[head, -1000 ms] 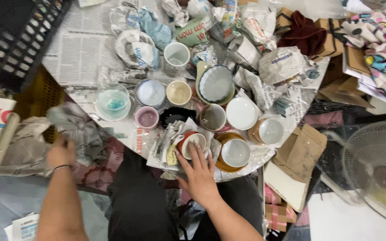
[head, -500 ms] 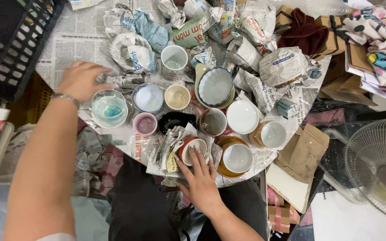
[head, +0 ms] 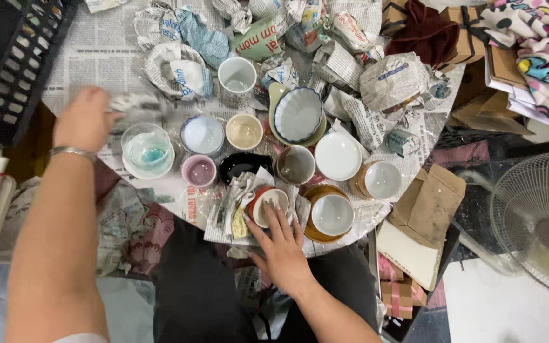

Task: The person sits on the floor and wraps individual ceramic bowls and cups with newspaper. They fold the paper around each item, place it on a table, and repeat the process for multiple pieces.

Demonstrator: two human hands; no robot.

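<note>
The right hand (head: 282,244) lies flat, fingers spread apart, on a red-rimmed cup (head: 267,204) that sits half wrapped in crumpled newspaper (head: 233,209) at the near edge of the round table (head: 96,57). The left hand (head: 84,119), a metal bracelet (head: 73,152) at the wrist, grips a blurred scrap of newsprint (head: 138,103) with the fingers closed, just above a clear glass cup with blue liquid (head: 147,149). A pink cup (head: 199,170) and a black bowl (head: 243,165) stand between the two hands. A green printed paper wad (head: 258,38) lies at the far side among grey newsprint bundles. A brown cardboard sleeve (head: 430,203) overhangs the right edge, and a black plastic crate (head: 7,63) stands at the left.
</note>
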